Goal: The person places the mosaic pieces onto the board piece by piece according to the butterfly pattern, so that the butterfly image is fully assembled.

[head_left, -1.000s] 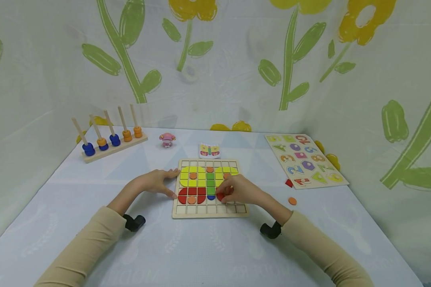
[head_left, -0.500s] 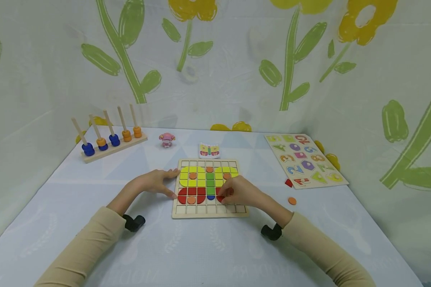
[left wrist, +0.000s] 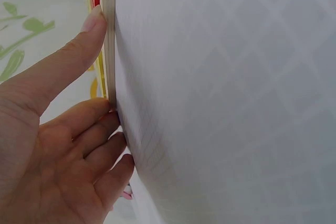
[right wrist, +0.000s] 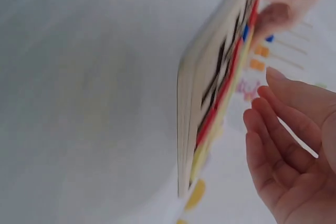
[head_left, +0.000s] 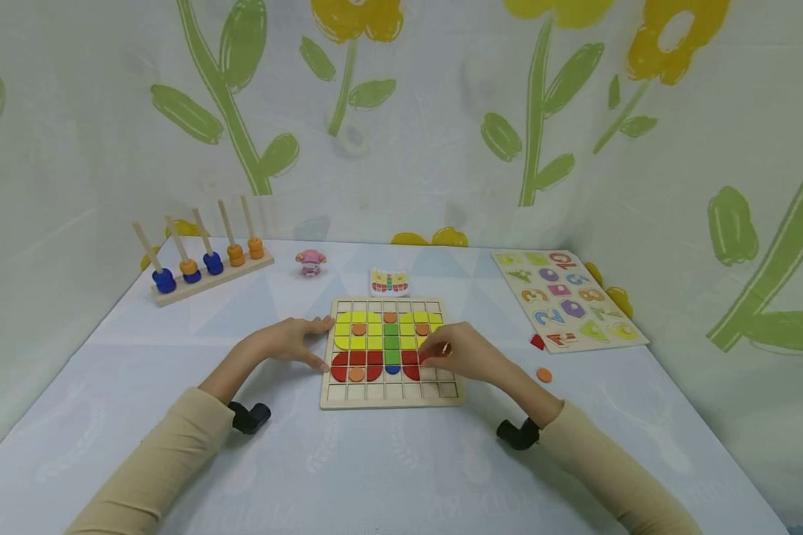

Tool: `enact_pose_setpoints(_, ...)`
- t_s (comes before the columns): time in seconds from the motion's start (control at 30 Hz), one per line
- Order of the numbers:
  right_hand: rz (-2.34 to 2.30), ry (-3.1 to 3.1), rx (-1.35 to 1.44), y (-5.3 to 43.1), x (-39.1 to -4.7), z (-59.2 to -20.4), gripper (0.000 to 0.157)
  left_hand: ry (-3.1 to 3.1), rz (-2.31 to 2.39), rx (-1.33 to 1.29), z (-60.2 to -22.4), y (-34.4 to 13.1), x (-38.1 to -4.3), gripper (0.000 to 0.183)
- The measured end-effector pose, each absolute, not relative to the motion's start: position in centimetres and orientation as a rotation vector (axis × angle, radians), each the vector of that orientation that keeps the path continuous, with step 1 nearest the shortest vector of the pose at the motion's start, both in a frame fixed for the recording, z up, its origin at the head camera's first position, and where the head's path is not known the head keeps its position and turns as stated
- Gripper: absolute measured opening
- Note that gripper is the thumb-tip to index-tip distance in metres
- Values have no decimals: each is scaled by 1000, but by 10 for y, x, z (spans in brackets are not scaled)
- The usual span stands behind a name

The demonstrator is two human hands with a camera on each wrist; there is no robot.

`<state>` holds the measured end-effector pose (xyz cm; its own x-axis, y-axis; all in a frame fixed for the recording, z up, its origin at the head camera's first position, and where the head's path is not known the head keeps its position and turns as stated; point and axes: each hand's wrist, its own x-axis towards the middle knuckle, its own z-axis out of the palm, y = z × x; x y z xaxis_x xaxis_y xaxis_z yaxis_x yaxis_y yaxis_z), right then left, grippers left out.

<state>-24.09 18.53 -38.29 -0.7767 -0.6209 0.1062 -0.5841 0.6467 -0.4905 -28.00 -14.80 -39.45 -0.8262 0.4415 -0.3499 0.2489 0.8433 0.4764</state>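
A wooden grid board lies on the table, bearing yellow tiles, red tiles, a column of green squares, a blue piece and several orange discs. My left hand rests against the board's left edge; in the left wrist view its thumb and fingertips touch the side. Above the lower right part, my right hand hovers beside the red pieces there. The right wrist view shows that hand with loosely bent fingers and nothing visible between them.
Behind the board stands a butterfly pattern card, with a pink figurine to its left. A peg abacus is at back left. On the right lie a number puzzle, a red piece and an orange disc.
My right hand has drawn back a little to the right and up from the red piece, uncovering more of it. My left hand has stayed at the board's left edge.
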Motion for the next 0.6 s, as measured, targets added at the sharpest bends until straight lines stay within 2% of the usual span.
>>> enact_pose_setpoints(0.6,-740,2996,-812,294,-240,-371,16,2575,582,510,-395,-148,-278,96)
